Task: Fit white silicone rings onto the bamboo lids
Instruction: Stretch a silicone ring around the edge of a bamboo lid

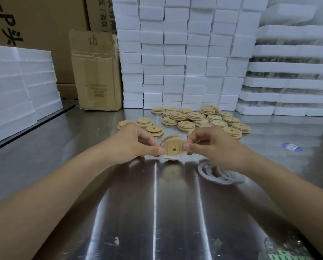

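I see both hands, left [133,142] and right [211,145], pinching a white silicone ring [163,147] round a bamboo lid [173,148] (held above the tabletop [156,203]).

Faint "10" on the worn carton [95,72]; "西区" (in brackets) on the box behind [98,14]

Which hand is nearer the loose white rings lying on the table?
Right. The right hand grips the right edge of the held lid, with the loose rings lying by its wrist. The left hand grips the lid's left edge, farther off.
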{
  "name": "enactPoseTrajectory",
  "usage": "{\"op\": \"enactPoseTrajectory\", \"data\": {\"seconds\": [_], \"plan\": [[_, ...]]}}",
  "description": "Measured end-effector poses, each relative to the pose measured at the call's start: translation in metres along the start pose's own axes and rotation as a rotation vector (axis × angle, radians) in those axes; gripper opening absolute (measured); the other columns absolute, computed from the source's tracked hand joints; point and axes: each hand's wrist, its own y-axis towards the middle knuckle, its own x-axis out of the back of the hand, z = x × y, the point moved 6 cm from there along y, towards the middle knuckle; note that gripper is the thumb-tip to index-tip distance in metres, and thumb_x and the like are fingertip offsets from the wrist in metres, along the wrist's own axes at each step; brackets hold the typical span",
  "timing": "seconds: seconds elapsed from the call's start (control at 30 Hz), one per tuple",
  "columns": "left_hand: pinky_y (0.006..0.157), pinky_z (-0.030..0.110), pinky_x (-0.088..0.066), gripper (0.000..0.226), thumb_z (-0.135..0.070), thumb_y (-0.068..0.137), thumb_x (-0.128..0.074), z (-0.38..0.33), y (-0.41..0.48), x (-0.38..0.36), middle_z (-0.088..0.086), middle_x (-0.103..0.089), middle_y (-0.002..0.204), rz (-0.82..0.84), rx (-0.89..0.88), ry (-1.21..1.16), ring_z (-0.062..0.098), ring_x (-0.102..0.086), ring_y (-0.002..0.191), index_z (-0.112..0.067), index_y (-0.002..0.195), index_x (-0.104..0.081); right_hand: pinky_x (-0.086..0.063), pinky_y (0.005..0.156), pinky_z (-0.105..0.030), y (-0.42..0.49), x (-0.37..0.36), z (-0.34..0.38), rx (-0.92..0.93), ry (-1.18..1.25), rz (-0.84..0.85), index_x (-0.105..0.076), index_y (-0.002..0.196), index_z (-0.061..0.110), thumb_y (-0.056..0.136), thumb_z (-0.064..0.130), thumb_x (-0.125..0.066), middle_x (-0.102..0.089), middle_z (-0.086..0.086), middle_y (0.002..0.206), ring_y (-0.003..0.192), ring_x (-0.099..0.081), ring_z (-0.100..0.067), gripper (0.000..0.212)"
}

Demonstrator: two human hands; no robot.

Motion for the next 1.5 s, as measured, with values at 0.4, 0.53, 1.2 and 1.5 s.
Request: {"op": "enactPoseTrajectory", "data": {"seconds": [0.4, 0.53, 1.2, 1.5], "plan": [[0.069, 0.016, -0.053, 0.010, -0.021, 0.086, -0.090, 0.000, -0.002, -0.013, -0.004, -0.081, 0.079, -0.038, -0.050, 0.105, 0.001, -0.070, 0.075, -0.012, 0.083, -0.086, -0.058, 0.083, -0.054, 0.003, -0.005, -0.008, 0.003, -0.019, -0.051, -0.070, 0.091, 0.012, 0.099, 0.025, -0.073, -0.077, -0.005, 0.087, 0.082, -0.078, -0.016, 0.016], [0.070, 0.016, -0.050, 0.007, -0.024, 0.086, -0.090, 0.005, 0.000, -0.014, -0.004, -0.082, 0.079, -0.104, -0.011, 0.081, -0.002, -0.065, 0.070, -0.018, 0.085, -0.088, -0.053, 0.074, -0.035, 0.004, -0.004, -0.016, 0.001, 0.048, -0.056, -0.070, 0.091, 0.009, 0.100, 0.021, -0.072, -0.077, -0.010, 0.085, 0.085, -0.077, -0.021, 0.015], [0.078, 0.020, -0.053, 0.011, -0.036, 0.082, -0.092, 0.006, 0.001, -0.026, -0.012, -0.080, 0.078, -0.084, 0.015, 0.073, 0.003, -0.071, 0.079, -0.029, 0.074, -0.086, -0.062, 0.077, -0.026, 0.005, -0.004, -0.019, -0.024, 0.122, -0.130, -0.073, 0.093, 0.007, 0.100, 0.017, -0.072, -0.079, -0.008, 0.084, 0.081, -0.077, -0.020, 0.013], [0.091, 0.042, -0.060, 0.016, -0.028, 0.077, -0.097, 0.004, -0.001, -0.022, -0.002, -0.082, 0.078, -0.112, 0.014, -0.005, 0.018, -0.077, 0.083, -0.019, 0.077, -0.084, -0.059, 0.082, -0.034, 0.003, -0.003, -0.015, -0.015, 0.135, -0.171, -0.072, 0.095, 0.006, 0.100, 0.019, -0.071, -0.079, -0.007, 0.087, 0.084, -0.078, -0.018, 0.014]]}}
